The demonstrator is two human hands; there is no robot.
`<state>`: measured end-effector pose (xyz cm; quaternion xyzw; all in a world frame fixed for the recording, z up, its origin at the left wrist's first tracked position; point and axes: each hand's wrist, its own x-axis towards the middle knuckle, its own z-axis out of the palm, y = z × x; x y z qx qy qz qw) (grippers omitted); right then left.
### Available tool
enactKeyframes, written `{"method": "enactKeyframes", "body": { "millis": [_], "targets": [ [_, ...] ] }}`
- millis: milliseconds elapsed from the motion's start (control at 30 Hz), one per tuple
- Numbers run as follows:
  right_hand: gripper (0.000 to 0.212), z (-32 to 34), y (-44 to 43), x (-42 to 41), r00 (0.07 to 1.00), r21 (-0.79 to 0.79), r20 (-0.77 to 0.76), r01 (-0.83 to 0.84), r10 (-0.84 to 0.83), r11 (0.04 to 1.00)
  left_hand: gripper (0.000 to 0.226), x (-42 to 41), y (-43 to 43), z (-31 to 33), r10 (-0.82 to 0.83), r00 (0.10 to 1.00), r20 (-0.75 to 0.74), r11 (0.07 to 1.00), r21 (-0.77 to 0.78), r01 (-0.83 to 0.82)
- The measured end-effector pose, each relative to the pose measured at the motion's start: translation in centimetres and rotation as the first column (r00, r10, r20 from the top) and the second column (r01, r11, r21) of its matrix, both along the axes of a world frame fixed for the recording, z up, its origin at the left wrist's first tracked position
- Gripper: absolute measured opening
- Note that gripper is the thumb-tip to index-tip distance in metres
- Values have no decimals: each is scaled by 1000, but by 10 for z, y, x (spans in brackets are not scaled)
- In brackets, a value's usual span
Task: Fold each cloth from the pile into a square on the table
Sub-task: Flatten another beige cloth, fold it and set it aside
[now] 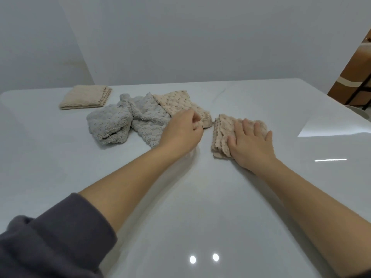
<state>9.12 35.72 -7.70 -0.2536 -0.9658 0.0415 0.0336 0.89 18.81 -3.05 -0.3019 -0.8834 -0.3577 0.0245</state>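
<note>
A folded beige cloth point(220, 135) lies right of centre on the white table point(180, 207). My right hand point(252, 143) presses flat on it with straight fingers. To its left is a loose pile: a crumpled grey cloth point(120, 121) and a beige cloth point(178, 103) lying over it. My left hand point(183, 130) sits at the pile's right edge with curled fingers pinching the beige cloth's near edge. Another folded beige cloth point(84, 97) rests at the far left of the table.
A grey wall stands right behind the table's far edge. At the far right, past the table's corner, are a brown piece of furniture point(353, 77) and a dark metal frame. My dark grey sleeve point(50, 243) fills the lower left.
</note>
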Motion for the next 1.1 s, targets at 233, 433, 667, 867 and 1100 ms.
{"method": "enactKeyframes", "body": {
  "millis": [233,433,667,867,1100],
  "targets": [
    [59,7,35,-69,992,-42,-19,125,-125,991,58,-67,29,-14,-86,992,-93,910,-412,41],
    [46,20,58,-91,964,-197,-156,182,-215,963,60,-80,17,-37,-164,980,-114,793,-606,63],
    [57,36,71,-77,848,-551,-355,150,-393,821,56,-58,10,-30,-98,994,-44,915,-396,73],
    [65,77,0,-30,729,-385,-684,-389,24,837,62,-18,-35,18,-105,994,-11,994,-24,105],
    [74,115,-97,31,586,-422,-742,-786,325,452,80,24,-118,77,-217,971,95,976,12,217]
  ]
}}
